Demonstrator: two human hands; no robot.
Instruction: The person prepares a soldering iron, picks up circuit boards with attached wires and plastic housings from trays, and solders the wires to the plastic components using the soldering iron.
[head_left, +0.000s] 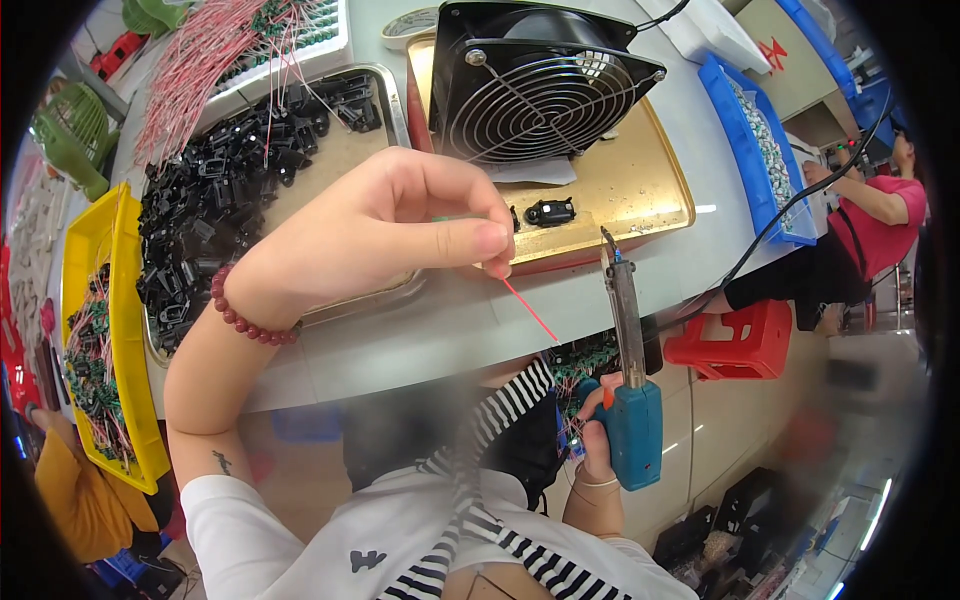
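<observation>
My left hand (425, 215) is raised over the bench's front edge, thumb and fingers pinched together on a thin red wire (531, 312). The wire's free end slants down to the right; a bit of green shows behind the fingers, mostly hidden. In my right hand (597, 440) is a soldering iron (635, 425) with a teal handle, held upright. Its tip points up near the front edge of a gold metal box (640, 190). On that box lies a small black plastic part (550, 211), with another dark piece partly hidden behind my left fingers.
A black fan (540, 90) with a wire grille stands on the gold box. Left is a metal tray (392, 110) of black parts, beside a yellow bin (150, 430) of wired boards. A blue bin (735, 130), black cable (770, 255), red stool (735, 345) and seated person (890, 205) are right.
</observation>
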